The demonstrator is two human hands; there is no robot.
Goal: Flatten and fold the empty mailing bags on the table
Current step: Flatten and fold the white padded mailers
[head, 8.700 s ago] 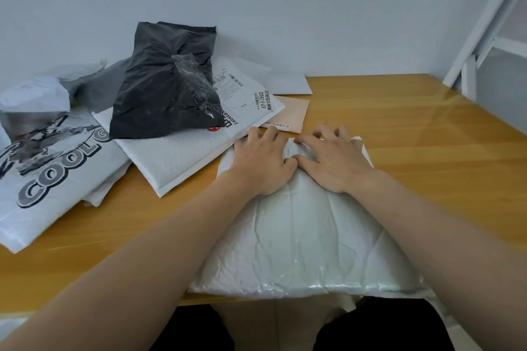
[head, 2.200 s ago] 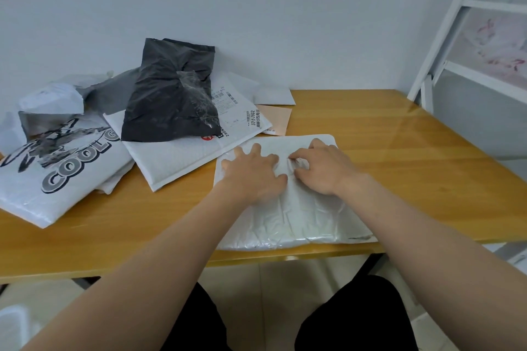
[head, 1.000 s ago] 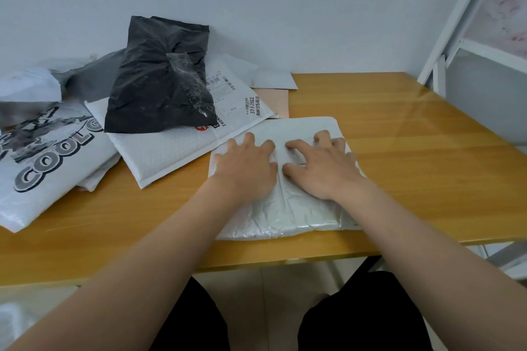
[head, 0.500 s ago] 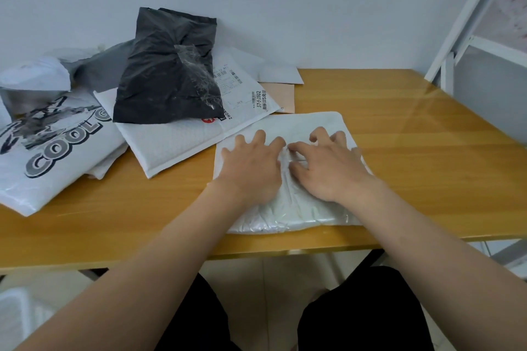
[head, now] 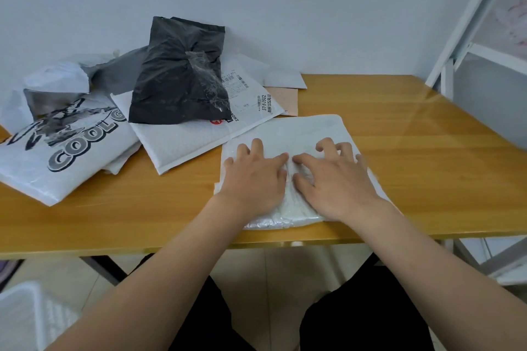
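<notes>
Both hands lie flat, fingers spread, pressing down on the folded white bubble mailer (head: 296,131): left hand (head: 255,179), right hand (head: 336,182). It sits at the near edge of the wooden surface (head: 427,157), by a black bag (head: 176,80).

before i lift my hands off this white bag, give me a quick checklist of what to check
1. Both hands on the bag: left hand and right hand press flat on the white bubble mailer. ok
2. Bag fully on the table: near edge lies inside the table's front edge. ok
3. Bag flat: surface between the hands looks wrinkled and puffy. not ok
4. Fold will hold once released: cannot tell
5. Room to set it aside: bare wood to the right. ok
6. Next bags within reach: black bag sits on the labelled mailer. ok
</notes>
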